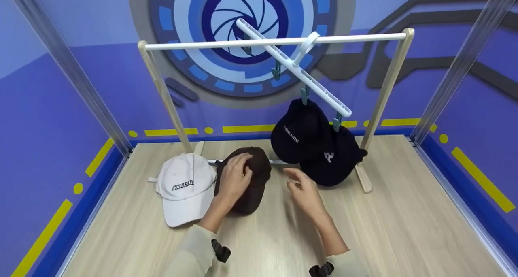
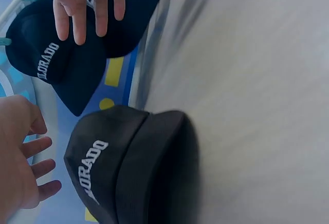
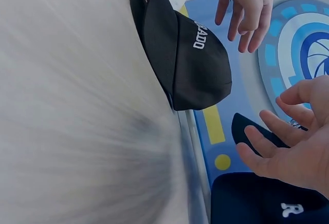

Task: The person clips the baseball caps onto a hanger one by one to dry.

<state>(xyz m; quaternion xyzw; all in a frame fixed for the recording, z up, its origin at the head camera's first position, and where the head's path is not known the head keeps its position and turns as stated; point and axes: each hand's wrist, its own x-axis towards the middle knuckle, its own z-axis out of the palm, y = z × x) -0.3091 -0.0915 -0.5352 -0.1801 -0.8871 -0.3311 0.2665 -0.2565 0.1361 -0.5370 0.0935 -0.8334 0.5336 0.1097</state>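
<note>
A dark brown cap [image 1: 257, 173] with white lettering [image 2: 92, 167] lies on the table. My left hand [image 1: 234, 177] hovers just above it, fingers loosely bent and apart from the cap in the right wrist view. To the right, my right hand [image 1: 305, 192] is in the air with spread, relaxed fingers [image 3: 272, 126], holding nothing, near two hanging caps. One black cap [image 1: 299, 127] reads COLORADO in part; the other black cap [image 1: 340, 163] bears a white R. Both hang from green clips [image 1: 304, 95] on a white hanger [image 1: 319, 90].
A white cap [image 1: 184, 188] lies left of the brown one, its brim toward me. The hanger hooks over the white rail [image 1: 218, 44] of a wooden-legged rack [image 1: 382, 94], slanting across it. More green clips [image 1: 276, 70] dangle from its far half. A blue patterned wall [image 1: 101, 78] stands behind.
</note>
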